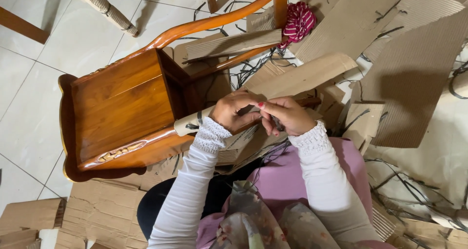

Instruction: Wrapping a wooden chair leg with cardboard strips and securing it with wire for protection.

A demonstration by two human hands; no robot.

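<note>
A brown wooden chair (122, 107) lies tipped on its side on the floor in front of me. Pale cardboard (187, 124) is wrapped around one of its legs. My left hand (234, 110) grips that wrapped leg from above. My right hand (287, 115) is right beside it, fingers pinched on a thin dark strap (278, 126) that runs over the wrapping. Both arms wear white sleeves with lace cuffs.
Corrugated cardboard sheets (414, 73) and thin dark strap offcuts (390, 180) litter the white tiled floor (29, 122) to the right. A red-and-white striped cloth bundle (298, 20) lies at the top. More cardboard (102, 210) lies under the chair at lower left.
</note>
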